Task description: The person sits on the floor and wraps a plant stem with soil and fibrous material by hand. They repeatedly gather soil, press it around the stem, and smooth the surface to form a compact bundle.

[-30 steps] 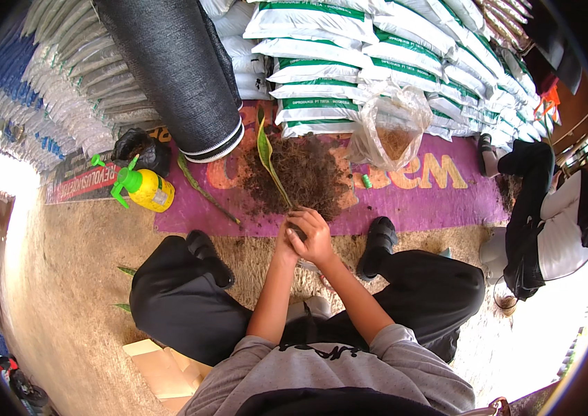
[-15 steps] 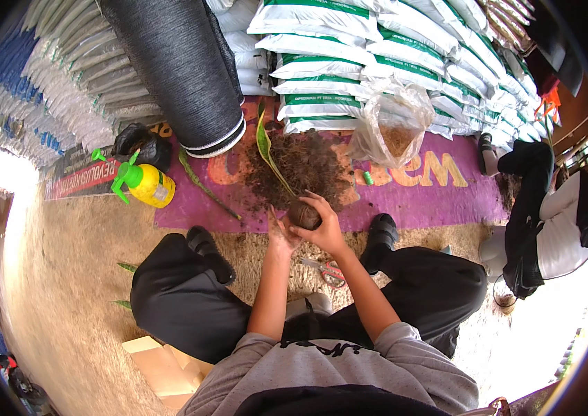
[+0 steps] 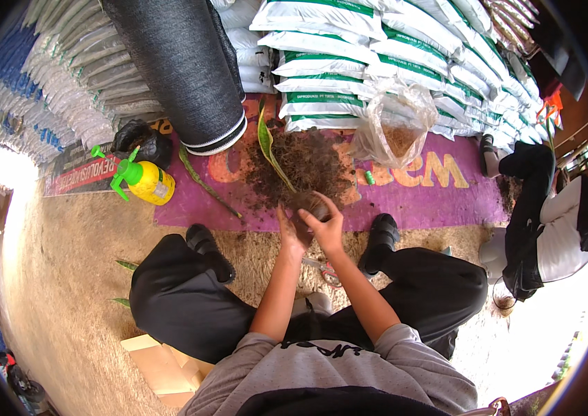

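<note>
Between my two hands is a round brown root ball (image 3: 310, 203) with one long green, yellow-edged snake plant leaf (image 3: 266, 144) rising from it. My left hand (image 3: 294, 232) cups its left and lower side. From the right, my right hand (image 3: 328, 223) wraps its fingers over the ball, thumb toward the middle. Beyond the ball lies a heap of dark, loose soil and fibres (image 3: 308, 163) on a purple printed sheet (image 3: 405, 216). Below my hands, scissors with red handles (image 3: 331, 276) are partly hidden by my right forearm.
A yellow spray bottle (image 3: 153, 184), a black plastic bag (image 3: 145, 142) and a cut leaf (image 3: 200, 184) lie left. To the right are a small green spool (image 3: 369, 178) and a clear bag of brown material (image 3: 398, 135). Stacked white sacks (image 3: 325, 104) and a black roll (image 3: 176, 69) stand behind.
Both hands have shifted slightly to the right around the root ball. My left hand now sits closer against its side, and my right fingers cover more of it.
</note>
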The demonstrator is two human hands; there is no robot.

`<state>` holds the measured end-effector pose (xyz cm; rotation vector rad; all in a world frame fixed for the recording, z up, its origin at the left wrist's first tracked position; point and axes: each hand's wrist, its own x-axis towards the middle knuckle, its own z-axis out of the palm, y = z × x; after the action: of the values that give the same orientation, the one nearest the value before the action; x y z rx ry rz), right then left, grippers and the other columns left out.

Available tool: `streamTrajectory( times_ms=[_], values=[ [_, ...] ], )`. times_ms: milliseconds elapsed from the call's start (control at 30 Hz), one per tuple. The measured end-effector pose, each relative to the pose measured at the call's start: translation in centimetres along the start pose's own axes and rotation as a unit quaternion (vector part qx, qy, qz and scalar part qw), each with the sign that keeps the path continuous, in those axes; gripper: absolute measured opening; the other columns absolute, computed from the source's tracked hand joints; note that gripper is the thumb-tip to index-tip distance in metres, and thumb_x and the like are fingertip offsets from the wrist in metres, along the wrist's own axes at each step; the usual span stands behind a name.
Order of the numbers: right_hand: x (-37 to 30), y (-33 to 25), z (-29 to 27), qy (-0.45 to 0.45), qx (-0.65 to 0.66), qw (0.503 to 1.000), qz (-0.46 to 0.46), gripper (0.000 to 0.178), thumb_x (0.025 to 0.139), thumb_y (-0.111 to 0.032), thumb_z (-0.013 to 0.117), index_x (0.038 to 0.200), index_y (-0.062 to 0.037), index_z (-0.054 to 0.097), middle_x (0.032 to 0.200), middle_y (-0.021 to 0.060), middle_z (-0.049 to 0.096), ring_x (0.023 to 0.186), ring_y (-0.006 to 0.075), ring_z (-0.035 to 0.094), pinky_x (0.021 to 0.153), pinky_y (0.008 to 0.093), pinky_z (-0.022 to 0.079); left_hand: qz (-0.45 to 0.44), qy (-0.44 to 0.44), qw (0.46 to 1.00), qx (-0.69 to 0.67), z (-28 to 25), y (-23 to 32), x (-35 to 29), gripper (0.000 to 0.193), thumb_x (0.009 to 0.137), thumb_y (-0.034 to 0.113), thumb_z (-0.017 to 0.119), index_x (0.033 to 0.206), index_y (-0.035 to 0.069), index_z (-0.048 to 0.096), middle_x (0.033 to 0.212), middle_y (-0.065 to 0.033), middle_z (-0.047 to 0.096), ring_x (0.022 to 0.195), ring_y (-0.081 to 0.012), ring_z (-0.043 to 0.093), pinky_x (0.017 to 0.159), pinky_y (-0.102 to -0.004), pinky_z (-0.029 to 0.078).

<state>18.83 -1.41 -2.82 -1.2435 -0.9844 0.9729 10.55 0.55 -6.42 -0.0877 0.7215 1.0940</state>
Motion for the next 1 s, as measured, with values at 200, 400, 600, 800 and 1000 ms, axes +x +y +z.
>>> streamTrajectory(
  times_ms=[200,400,600,800,1000],
  values=[
    [-1.1,-2.1,1.3,-0.057,-0.263,0.946,-0.180,0.064,0.063,-0.030,0.084,0.116,-0.0021,0.063,0.118,0.0183,0.062,0.107,0.0346,0.058,0.099,0.0446,0.041,-0.056,-0.118,0.973,-0.190,-1.1,0.9,0.5,0.059,0.093,0.055,0.034,0.129,0.011,0.051,0.132,-0.0115,0.052,0.117,-0.0314,0.053,0.097,-0.0506,0.046],
    [0.2,-3.5,1.7,-0.134,-0.439,0.829,-0.320,0.057,0.069,-0.037,0.076,0.112,-0.0016,0.063,0.119,0.0156,0.061,0.115,0.0304,0.052,0.103,0.0480,0.033,-0.031,-0.059,0.984,-0.168,-1.2,2.2,-0.2,0.053,0.094,0.050,0.037,0.126,0.010,0.053,0.126,-0.0110,0.056,0.111,-0.0301,0.057,0.092,-0.0484,0.050],
    [0.3,-1.0,3.1,-0.136,-0.359,0.869,-0.311,0.029,0.078,-0.016,0.066,0.101,0.0018,0.065,0.111,0.0181,0.063,0.106,0.0359,0.058,0.096,0.0439,0.045,-0.021,-0.061,0.989,-0.136,-2.2,2.0,0.5,0.051,0.094,0.047,0.038,0.125,0.010,0.054,0.123,-0.0112,0.058,0.108,-0.0297,0.059,0.089,-0.0473,0.051],
    [0.3,-0.4,3.0,-0.139,-0.337,0.896,-0.254,0.032,0.082,-0.020,0.064,0.107,0.0008,0.063,0.118,0.0189,0.060,0.113,0.0374,0.054,0.100,0.0494,0.039,-0.010,-0.061,0.992,-0.111,-3.1,2.3,1.1,0.049,0.094,0.045,0.039,0.123,0.009,0.056,0.120,-0.0113,0.059,0.105,-0.0292,0.061,0.086,-0.0461,0.053],
    [-0.1,-1.2,2.7,-0.142,-0.409,0.865,-0.253,0.044,0.088,-0.031,0.058,0.120,-0.0006,0.056,0.131,0.0198,0.051,0.125,0.0400,0.044,0.106,0.0593,0.027,0.000,-0.066,0.994,-0.092,-4.1,2.9,1.3,0.047,0.095,0.043,0.040,0.122,0.009,0.057,0.118,-0.0115,0.061,0.102,-0.0288,0.062,0.083,-0.0449,0.055]
  ],
)
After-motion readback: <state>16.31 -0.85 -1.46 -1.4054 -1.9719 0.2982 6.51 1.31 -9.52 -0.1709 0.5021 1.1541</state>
